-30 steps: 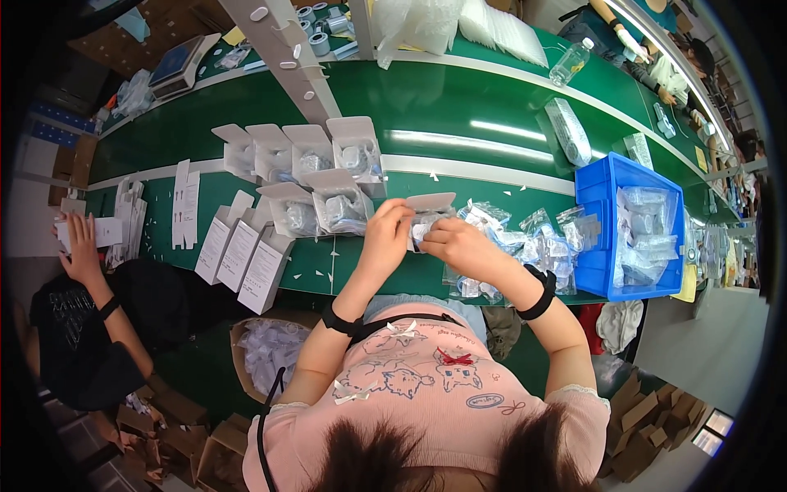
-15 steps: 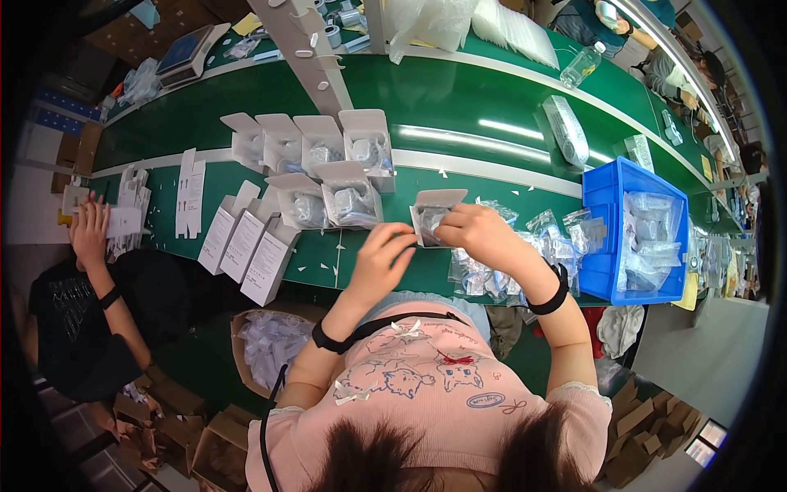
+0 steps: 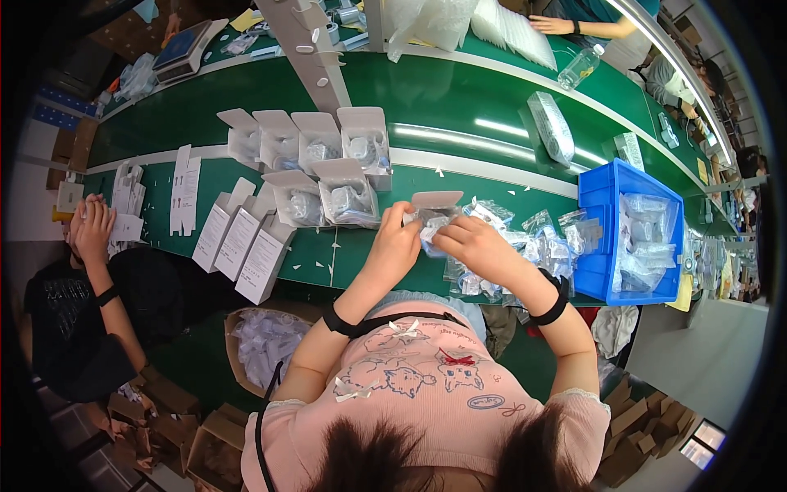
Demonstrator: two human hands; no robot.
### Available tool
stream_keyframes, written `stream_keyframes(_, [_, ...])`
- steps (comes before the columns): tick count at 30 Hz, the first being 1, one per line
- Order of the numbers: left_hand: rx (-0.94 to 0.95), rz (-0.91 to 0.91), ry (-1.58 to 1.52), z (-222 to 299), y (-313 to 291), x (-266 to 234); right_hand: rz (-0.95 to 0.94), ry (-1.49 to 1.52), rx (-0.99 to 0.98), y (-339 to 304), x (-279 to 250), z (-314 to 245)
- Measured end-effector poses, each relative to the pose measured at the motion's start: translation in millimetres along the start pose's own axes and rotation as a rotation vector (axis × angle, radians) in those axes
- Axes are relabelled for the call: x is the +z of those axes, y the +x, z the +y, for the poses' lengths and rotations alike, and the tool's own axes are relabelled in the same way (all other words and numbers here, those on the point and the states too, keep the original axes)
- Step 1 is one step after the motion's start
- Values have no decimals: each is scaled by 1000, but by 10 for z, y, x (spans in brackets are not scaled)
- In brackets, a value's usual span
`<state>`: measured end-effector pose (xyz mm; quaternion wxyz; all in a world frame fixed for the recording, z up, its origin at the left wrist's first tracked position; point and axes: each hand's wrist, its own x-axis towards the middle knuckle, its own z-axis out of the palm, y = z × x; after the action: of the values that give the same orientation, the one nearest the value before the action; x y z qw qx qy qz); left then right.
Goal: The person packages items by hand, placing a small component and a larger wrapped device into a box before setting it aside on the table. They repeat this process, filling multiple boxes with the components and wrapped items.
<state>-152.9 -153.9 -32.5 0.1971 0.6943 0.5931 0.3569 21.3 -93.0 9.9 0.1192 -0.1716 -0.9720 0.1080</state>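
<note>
A small white carton (image 3: pixel 437 199) stands in front of me with its lid flap up. At its mouth is a clear plastic bag (image 3: pixel 431 223) with a pale item inside, which I cannot make out. My left hand (image 3: pixel 395 240) closes its fingertips on the bag's left side, by the carton's edge. My right hand (image 3: pixel 474 243) pinches the bag from the right, its fingers curled. The two hands hide most of the carton's body. Just right of my right hand lie several small clear packets (image 3: pixel 545 250) with white and blue contents.
Several open white cartons with bagged items (image 3: pixel 348 201) stand left of centre. Nearer left are closed-sided white boxes (image 3: pixel 264 258). A blue bin (image 3: pixel 597 238) of clear bags stands at right. At far left, another person's hand (image 3: pixel 96 225) is beside flat cartons (image 3: pixel 127 193).
My left hand has moved up and right onto the bag, where it was apart before. My right hand has shifted slightly down, and the bag now shows between both hands.
</note>
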Motion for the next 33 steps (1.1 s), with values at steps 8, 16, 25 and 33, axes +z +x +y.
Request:
stream_keyframes(8, [-52, -93, -49, 10, 81, -7, -133, -37, 3, 150, 247, 67])
stream_keyframes(16, [-40, 1, -112, 8, -39, 28, -3, -115, 180, -19, 206, -18])
stream_keyframes(25, [-188, 555, 361, -573, -695, -896, 532, 304, 351, -312, 494, 40])
stream_keyframes(33, [-632, -46, 939, -1610, -1476, -1021, 382, 1219, 854, -329, 1851, 84])
